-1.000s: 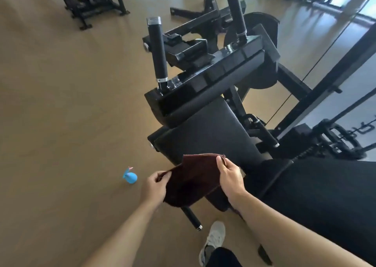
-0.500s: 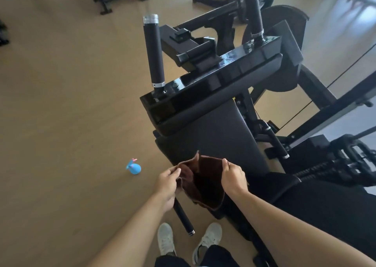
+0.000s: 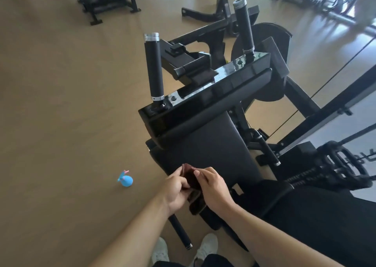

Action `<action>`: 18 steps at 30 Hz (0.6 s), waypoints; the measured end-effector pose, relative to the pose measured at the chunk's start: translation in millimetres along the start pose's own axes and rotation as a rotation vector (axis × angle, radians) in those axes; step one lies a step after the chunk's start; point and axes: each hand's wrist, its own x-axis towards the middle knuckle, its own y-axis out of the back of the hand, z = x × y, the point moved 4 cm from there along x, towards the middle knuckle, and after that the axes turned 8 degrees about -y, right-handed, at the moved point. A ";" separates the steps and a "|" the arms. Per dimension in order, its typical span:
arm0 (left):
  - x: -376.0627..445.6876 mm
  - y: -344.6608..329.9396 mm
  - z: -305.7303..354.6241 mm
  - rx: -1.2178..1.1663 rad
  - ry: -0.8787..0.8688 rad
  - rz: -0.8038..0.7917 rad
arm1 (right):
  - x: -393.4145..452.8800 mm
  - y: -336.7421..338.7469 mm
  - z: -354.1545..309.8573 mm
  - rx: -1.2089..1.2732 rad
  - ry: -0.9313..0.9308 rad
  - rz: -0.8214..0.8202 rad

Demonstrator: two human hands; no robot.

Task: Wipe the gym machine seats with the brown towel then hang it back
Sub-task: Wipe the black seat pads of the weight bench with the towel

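Observation:
The brown towel (image 3: 193, 182) is bunched and folded between both hands, just above the near edge of the black padded seat (image 3: 205, 144) of a gym machine. My left hand (image 3: 176, 191) grips its left side and my right hand (image 3: 213, 187) pinches its right side, the two hands almost touching. Most of the cloth is hidden by my fingers; a folded end hangs below them. Behind the seat, the machine's glossy black crossbar (image 3: 203, 94) carries two upright black handles (image 3: 155, 67).
A small blue toy (image 3: 125, 180) lies on the wooden floor left of the seat. A black footbar (image 3: 180, 232) sticks out near my white shoes (image 3: 205, 246). A cable rack and weight frame (image 3: 335, 161) stand to the right. More machines (image 3: 105, 0) stand far back.
My hands have come together, folding the spread towel into a small bundle. The view has shifted down and nearer to the seat.

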 end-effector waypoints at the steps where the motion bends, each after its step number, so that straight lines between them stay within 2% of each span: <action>1: 0.6 1.5 0.7 0.011 0.010 -0.017 | -1.5 0.6 -1.6 0.014 0.003 0.030; 3: 0.4 1.4 4.1 0.008 0.024 -0.044 | -4.6 -0.1 -4.1 0.026 0.024 0.074; 5: -2.0 -1.3 7.7 -0.045 0.037 -0.063 | -8.6 -5.3 -6.4 -0.083 0.076 0.072; 9: -8.6 -5.8 15.4 -0.216 0.120 -0.075 | -20.2 -22.1 -9.0 -0.321 0.111 -0.065; 13: -7.6 3.2 13.1 -0.291 0.130 -0.100 | -20.6 -27.3 -5.1 -0.196 0.020 -0.099; 18: -12.4 11.6 14.4 -0.364 0.123 -0.121 | -20.2 -37.6 -5.1 -0.104 -0.029 -0.008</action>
